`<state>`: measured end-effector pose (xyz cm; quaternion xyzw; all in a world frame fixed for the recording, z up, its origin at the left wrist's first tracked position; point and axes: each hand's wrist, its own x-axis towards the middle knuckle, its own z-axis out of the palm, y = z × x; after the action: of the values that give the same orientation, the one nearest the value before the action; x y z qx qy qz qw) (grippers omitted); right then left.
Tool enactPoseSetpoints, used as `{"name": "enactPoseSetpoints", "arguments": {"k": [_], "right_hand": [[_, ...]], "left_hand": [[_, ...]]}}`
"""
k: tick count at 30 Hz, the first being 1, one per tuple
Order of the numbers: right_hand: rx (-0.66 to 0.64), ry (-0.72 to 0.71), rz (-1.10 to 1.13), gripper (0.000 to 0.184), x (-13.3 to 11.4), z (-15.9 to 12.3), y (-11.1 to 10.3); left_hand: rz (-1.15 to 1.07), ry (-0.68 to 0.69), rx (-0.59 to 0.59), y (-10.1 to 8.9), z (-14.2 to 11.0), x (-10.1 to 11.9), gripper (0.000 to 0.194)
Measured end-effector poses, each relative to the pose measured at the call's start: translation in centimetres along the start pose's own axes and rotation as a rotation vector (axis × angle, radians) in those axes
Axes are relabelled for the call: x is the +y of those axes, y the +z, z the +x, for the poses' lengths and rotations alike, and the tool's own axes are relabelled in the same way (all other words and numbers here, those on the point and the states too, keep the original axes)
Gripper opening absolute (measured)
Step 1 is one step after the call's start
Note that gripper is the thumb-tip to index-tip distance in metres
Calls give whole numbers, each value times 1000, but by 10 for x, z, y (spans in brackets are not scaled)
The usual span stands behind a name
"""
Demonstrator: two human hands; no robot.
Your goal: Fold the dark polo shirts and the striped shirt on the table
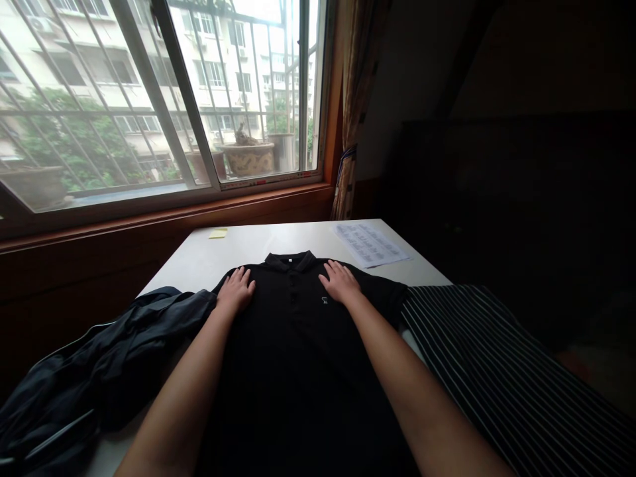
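A black polo shirt (298, 344) lies spread front side up, its collar pointing toward the window and a small light emblem on the chest. My left hand (237, 289) rests flat on the shirt near the shoulder at the left, fingers slightly spread. On the opposite shoulder, just above the emblem, my right hand (340, 281) lies flat with its fingers stretched out. Neither hand grips the cloth. The shirt's lower part fades into shadow between my forearms.
The white table (278, 238) carries a yellow sticky note (218, 233) and printed sheets (370, 244) at the far side. A crumpled dark garment (124, 351) lies at left, a striped dark cloth (497, 351) at right. Behind stand a barred window and a tied curtain (350, 112).
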<state>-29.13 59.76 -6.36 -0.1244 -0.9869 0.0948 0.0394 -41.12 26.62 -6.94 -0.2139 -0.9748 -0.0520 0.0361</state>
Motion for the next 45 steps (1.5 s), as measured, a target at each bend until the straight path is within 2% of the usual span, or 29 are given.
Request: {"name": "enactPoseSetpoints", "arguments": {"k": [6, 13, 20, 23, 26, 30, 34, 37, 41, 45], "right_hand": [[19, -91, -25, 65, 19, -49, -4], [48, -217, -93, 59, 30, -123, -14], [41, -297, -44, 56, 25, -221, -22], [49, -322, 5, 55, 28, -269, -24], [98, -292, 73, 54, 37, -315, -28], [147, -126, 199, 56, 47, -364, -35], [-35, -6, 374, 52, 46, -392, -46], [-120, 23, 489, 51, 48, -399, -56], [-37, 73, 671, 43, 61, -399, -69], [5, 177, 944, 44, 59, -399, -79]], "left_hand": [[17, 83, -13, -10, -60, -2, 59], [70, 332, 80, -15, -159, -2, 55], [69, 559, 67, -27, -272, -3, 55], [100, 601, 89, -34, -314, -10, 60], [69, 616, 128, -42, -350, -20, 62], [-83, 530, 167, -50, -393, -32, 58], [-276, 446, 147, -51, -424, -35, 48], [-470, 389, 67, -55, -434, -31, 34], [-693, 262, -35, -74, -436, -30, 30], [-818, 114, -3, -97, -434, -26, 37]]}}
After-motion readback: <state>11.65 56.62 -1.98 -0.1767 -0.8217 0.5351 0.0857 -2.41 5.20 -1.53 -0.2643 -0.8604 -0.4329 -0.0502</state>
